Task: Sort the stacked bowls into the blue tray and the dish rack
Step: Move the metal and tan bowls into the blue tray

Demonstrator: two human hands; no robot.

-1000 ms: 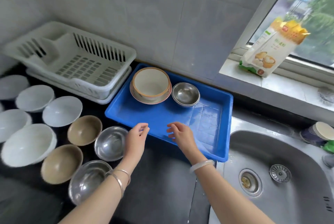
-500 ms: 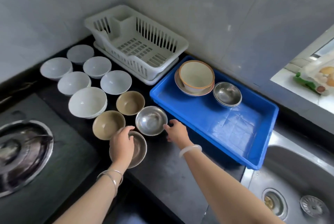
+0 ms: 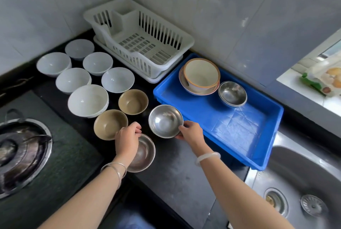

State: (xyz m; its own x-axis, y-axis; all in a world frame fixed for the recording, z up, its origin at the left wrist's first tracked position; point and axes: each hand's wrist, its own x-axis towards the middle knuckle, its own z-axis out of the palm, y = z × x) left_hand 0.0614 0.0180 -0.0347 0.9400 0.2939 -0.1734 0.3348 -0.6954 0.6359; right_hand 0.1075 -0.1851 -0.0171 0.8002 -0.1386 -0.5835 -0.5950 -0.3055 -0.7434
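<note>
A: The fingers (image 3: pixel 183 128) of the right hand (image 3: pixel 191 133): what have they got?
B: They pinch the near-right rim of the far steel bowl (image 3: pixel 165 121), so they are grasping. That bowl is just left of the blue tray (image 3: pixel 239 129). It looks slightly tipped, though I can't tell whether it has cleared the table (image 3: pixel 175 173).
A: And the left hand (image 3: pixel 127 138)?
B: It is curled over the far rim of the near steel bowl (image 3: pixel 145 154), which lies on the table just nearer than the first. It reads as a grip too, though the thumb is hidden.
A: Which step is this?
B: Picking up the steel pair, I'd judge. Nested steel bowls (image 3: pixel 232 93) sit at the far side of the tray, right of a cream bowl (image 3: pixel 202 75) on shallow dishes, so steel seems to belong there.
A: Next move?
B: Lift the far bowl over the tray's near-left wall, carry it right and far, and seat it squarely in the nested ones. Thin steel slips, so the pinch must be firm. The near bowl can follow.
A: What remains?
B: Two tan bowls (image 3: pixel 133 101) and six white bowls (image 3: pixel 88 100) further left. The dish rack (image 3: pixel 140 44) by the far wall is presumably for those.
</note>
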